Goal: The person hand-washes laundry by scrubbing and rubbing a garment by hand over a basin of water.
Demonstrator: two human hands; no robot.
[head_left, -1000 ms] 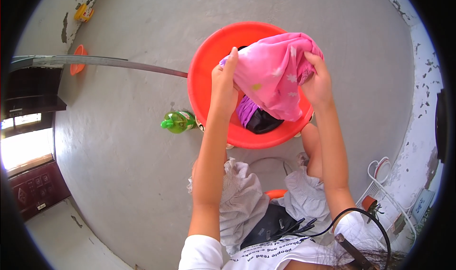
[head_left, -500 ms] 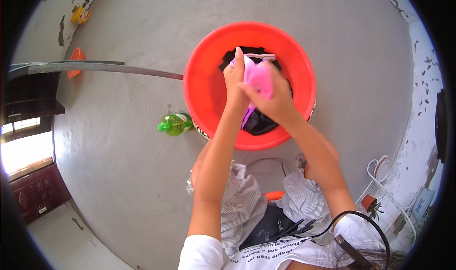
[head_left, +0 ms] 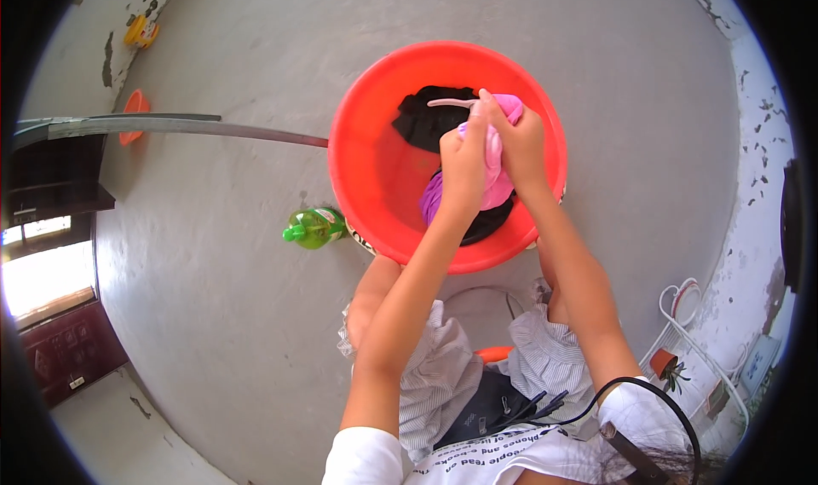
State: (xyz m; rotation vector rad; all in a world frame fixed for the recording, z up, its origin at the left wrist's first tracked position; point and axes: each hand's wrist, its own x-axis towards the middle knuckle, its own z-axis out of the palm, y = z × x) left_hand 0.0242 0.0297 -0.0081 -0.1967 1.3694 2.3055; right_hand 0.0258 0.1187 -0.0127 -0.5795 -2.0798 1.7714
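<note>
A wide red basin [head_left: 366,165] stands before my knees. Over its right half, my left hand [head_left: 463,168] and my right hand [head_left: 521,144] are both closed on a pink and purple garment [head_left: 494,165]. It is bunched between my palms, and its purple part [head_left: 432,199] hangs toward the basin's bottom. A thin pale pink strap [head_left: 452,102] sticks out leftward by my fingertips. Dark cloth [head_left: 430,120] lies in the far part of the basin. More black cloth [head_left: 487,227] shows below my wrists, partly hidden.
A green bottle [head_left: 315,228] stands left of the basin. A long metal bar [head_left: 187,125] runs from the left up to the rim. Farther left are a small orange basin [head_left: 135,118] and a yellow tub [head_left: 141,31]. A potted plant [head_left: 664,364] and white rack stand at right.
Both hands have shifted right with the pink garment, and my right hand has closed round it. More of the dark cloth and the basin's left inside now shows.
</note>
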